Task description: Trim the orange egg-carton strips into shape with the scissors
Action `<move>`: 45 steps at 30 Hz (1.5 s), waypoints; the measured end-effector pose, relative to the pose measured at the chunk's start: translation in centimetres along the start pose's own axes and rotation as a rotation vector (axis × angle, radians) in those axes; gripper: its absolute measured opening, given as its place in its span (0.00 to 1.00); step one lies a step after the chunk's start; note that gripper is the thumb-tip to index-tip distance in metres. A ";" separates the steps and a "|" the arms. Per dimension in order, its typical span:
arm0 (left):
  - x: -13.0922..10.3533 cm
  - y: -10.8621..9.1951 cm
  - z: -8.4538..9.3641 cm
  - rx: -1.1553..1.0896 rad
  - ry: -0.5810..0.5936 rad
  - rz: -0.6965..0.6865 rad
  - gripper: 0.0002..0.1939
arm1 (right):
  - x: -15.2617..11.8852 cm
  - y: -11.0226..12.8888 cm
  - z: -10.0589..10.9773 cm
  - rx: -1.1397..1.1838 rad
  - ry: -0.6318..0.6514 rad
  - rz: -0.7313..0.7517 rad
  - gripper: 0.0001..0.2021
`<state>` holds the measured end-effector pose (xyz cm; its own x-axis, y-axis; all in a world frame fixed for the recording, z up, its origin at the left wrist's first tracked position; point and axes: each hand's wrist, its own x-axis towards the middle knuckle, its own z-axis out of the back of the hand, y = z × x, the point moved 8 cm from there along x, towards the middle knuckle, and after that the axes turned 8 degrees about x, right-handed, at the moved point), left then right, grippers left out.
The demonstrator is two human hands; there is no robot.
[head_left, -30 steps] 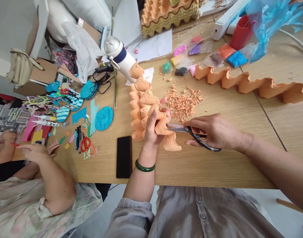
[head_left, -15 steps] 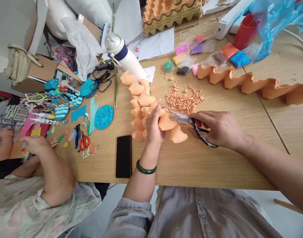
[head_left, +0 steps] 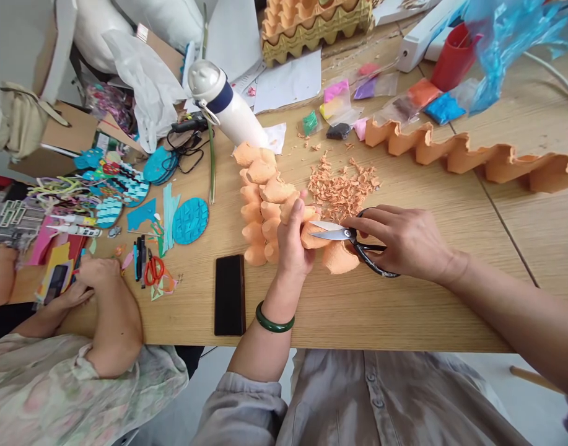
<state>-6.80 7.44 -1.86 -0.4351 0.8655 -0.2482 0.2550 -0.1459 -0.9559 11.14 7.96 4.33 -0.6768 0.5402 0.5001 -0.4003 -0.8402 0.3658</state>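
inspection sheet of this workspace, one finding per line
Surface: wooden table, dark seam at right
Things in hand: orange strip; scissors, blades parted at the strip
Clutter: orange scraps heaped beyond the scissors; phone near the edge
Hands: left hand grips the strip, right hand holds the scissors; gloves, nothing seen
Cables: tangled black cord; white cable, upper right
Surroundings: another person's hands at left

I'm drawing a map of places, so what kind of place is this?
Probably a craft room or shared worktable. You can see the black-handled metal scissors, a pile of small orange cardboard scraps and a round blue woven-looking mat on the wooden table.
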 end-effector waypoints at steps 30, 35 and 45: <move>0.3 0.1 0.2 0.003 -0.081 0.018 0.16 | -0.5 -3.7 -1.6 0.288 0.133 -0.472 0.18; 0.5 -1.0 1.0 0.046 -0.142 -0.102 0.15 | -0.5 -4.8 -0.6 0.245 0.099 -0.526 0.17; 0.6 -3.1 3.2 -0.016 -0.271 -0.296 0.18 | -0.4 -2.2 -1.5 0.110 0.148 -0.322 0.16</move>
<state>-10.57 6.85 0.44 -0.7031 0.7111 0.0030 0.0967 0.0998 -0.9903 11.39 9.53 2.08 -0.6124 0.7566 0.2292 -0.5441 -0.6137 0.5721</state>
